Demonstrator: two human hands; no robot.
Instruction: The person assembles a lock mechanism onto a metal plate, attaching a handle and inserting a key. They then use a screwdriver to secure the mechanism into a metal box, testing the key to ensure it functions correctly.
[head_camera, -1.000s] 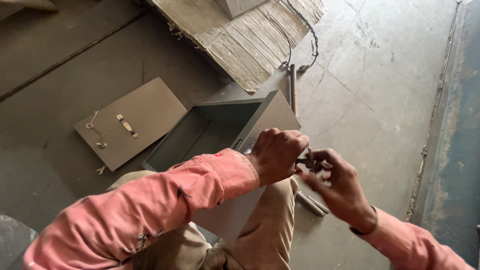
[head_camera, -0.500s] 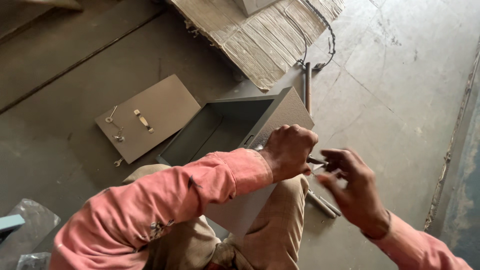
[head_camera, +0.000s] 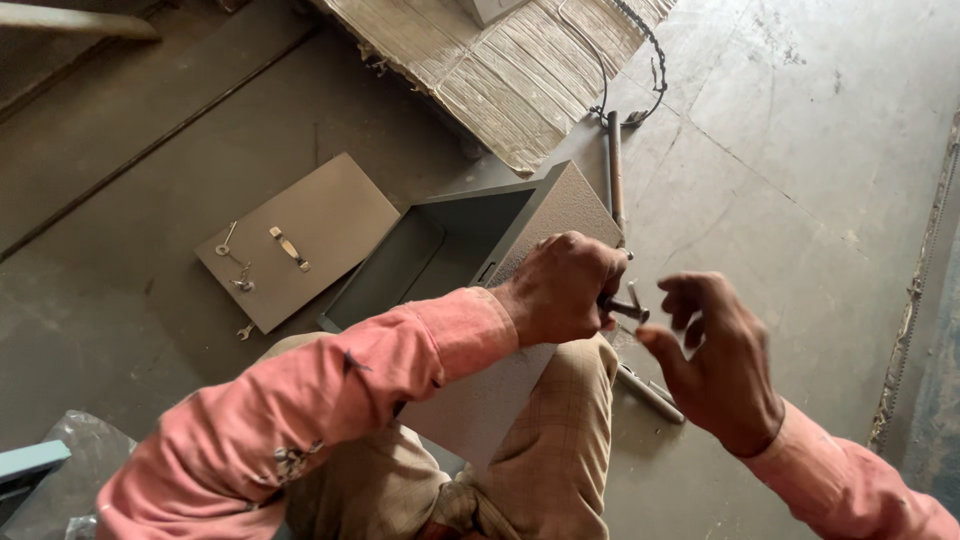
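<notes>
Down on the concrete floor (head_camera: 800, 180), the left hand (head_camera: 562, 290) is closed in a fist around a small dark metal bolt-like piece (head_camera: 628, 309), which sticks out to the right of the knuckles, just above the person's checked trouser knee. The right hand (head_camera: 712, 360) hovers just beside that piece, its fingers (head_camera: 690, 292) loosely curled and spread, gripping nothing. Under the left forearm stands an open grey metal box (head_camera: 455, 250), its hollow facing up and to the left, its speckled side resting against the knee. Beside the box on the left lies a flat grey metal lid (head_camera: 330, 225) with a small pale handle and a key on it. Above the box a sheet of corrugated brown cardboard (head_camera: 500, 70) is spread on the floor, with a black cable (head_camera: 652, 60) curling at its right edge. A thin metal rod (head_camera: 614, 170) lies next to the box.
</notes>
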